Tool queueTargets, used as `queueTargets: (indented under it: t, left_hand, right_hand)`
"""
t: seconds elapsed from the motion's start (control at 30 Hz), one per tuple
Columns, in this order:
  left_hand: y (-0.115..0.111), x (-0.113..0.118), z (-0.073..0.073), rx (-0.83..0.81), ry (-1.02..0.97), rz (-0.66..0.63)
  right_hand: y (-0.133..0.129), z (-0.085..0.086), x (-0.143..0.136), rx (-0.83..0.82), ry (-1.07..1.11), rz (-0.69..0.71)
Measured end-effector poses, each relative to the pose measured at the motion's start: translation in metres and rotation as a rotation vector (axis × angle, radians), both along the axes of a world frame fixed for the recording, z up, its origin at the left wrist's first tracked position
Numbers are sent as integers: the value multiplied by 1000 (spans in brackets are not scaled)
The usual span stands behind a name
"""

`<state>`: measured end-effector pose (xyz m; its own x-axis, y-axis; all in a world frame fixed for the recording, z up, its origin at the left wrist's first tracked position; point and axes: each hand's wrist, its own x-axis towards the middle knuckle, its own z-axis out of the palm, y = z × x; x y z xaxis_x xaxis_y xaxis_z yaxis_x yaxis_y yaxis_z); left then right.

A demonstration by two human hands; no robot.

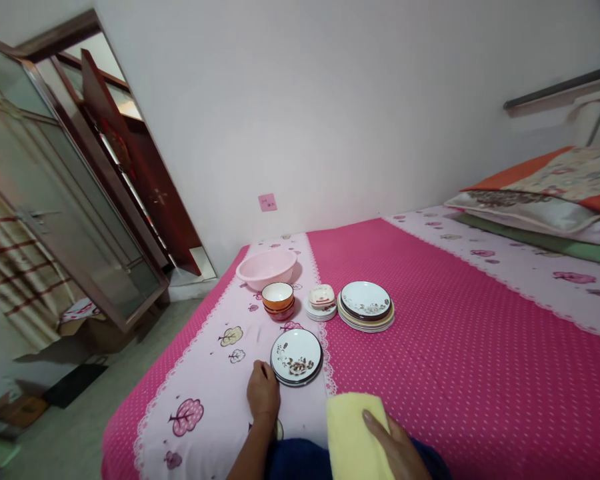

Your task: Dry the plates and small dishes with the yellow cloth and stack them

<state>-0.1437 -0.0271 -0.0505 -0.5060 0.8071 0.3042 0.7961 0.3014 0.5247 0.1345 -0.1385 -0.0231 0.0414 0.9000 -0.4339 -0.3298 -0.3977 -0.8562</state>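
My right hand [397, 447] grips a folded yellow cloth [355, 430] near the bed's front edge, thumb on top. My left hand [263, 392] rests on the bed in a loose fist, right beside the left rim of a small stack of plates; whether it touches them I cannot tell. White with dark rims and brown flowers, these plates [296, 355] lie in front of me. Farther back stand stacked orange and red bowls [279, 303], small white plates [321, 315] under a small squarish bowl [322, 296], and a larger stack of plates [366, 300].
A pink basin [266, 268] sits behind the bowls, close to the wall. The bed has a pink patterned sheet [455, 360]. Folded bedding and pillows [550, 203] lie at the far right. To the left are a glass-paned door [75, 180] and a floor with boxes [87, 327].
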Motion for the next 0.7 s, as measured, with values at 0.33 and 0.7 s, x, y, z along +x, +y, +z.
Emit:
queueTargets:
  t: [0.33,0.7]
  left_hand:
    - [-1,2,5,-33,3,-7]
    - [-1,-1,3,14,-67,-34]
  right_hand:
    - [11,21,9,21,-44,-89]
    - [106,122,17,506,-350,-321]
